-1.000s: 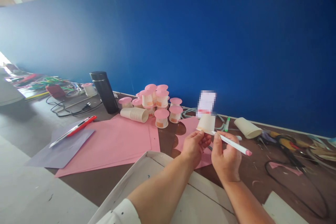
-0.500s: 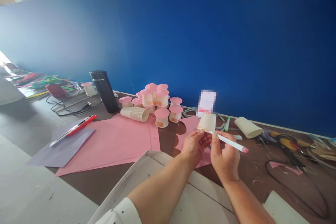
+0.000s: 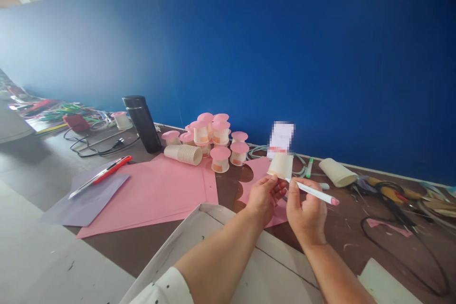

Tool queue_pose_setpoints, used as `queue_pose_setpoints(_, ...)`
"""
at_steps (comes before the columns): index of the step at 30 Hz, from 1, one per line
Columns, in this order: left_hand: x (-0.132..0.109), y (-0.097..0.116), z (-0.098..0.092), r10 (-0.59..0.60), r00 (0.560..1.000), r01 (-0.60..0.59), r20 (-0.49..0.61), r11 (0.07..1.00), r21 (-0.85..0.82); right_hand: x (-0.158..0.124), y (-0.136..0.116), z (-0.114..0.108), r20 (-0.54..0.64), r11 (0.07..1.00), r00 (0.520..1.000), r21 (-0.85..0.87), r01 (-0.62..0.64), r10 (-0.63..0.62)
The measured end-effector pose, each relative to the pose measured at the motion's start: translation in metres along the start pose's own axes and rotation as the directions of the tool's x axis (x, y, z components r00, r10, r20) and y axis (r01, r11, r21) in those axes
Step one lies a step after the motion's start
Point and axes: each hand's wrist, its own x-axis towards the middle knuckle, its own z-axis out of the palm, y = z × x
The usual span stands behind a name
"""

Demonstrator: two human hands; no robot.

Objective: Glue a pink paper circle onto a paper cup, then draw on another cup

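An upside-down paper cup point(image 3: 280, 165) is pinched at its rim by my left hand point(image 3: 264, 197), whose fingers curl under it. A white marker with a pink end point(image 3: 317, 192) lies in the grip of my right hand point(image 3: 307, 211); its tip meets the cup near the rim. Behind the cup stands a white card point(image 3: 281, 137), blurred out. Below my hands lies a pink sheet with round cut-outs point(image 3: 252, 176). To the left, several short cups with pink paper tops point(image 3: 220, 159) are grouped and partly stacked.
Nested paper cups point(image 3: 183, 155) lie beside a black bottle point(image 3: 143, 123). Further left, a red utility knife point(image 3: 103, 175) rests on purple paper point(image 3: 103, 202) and pink sheets point(image 3: 160, 190). Rightward are a green-capped marker point(image 3: 309, 167), a tipped paper cup point(image 3: 337, 173) and cables point(image 3: 395, 204). A blue partition point(image 3: 249, 57) stands behind.
The marker and my right hand have shifted very slightly to the right. My left hand keeps the cup in nearly the same place.
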Motion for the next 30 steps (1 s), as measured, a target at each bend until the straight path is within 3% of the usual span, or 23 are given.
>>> queue_pose_setpoints(30, -0.0010, 0.0017, 0.0021, -0.037, 0.999, 0.037, 0.001, 0.999, 0.009, 0.0028, -0.0015, -0.0026, -0.024, 0.999, 0.999, 0.004, -0.044, 0.044)
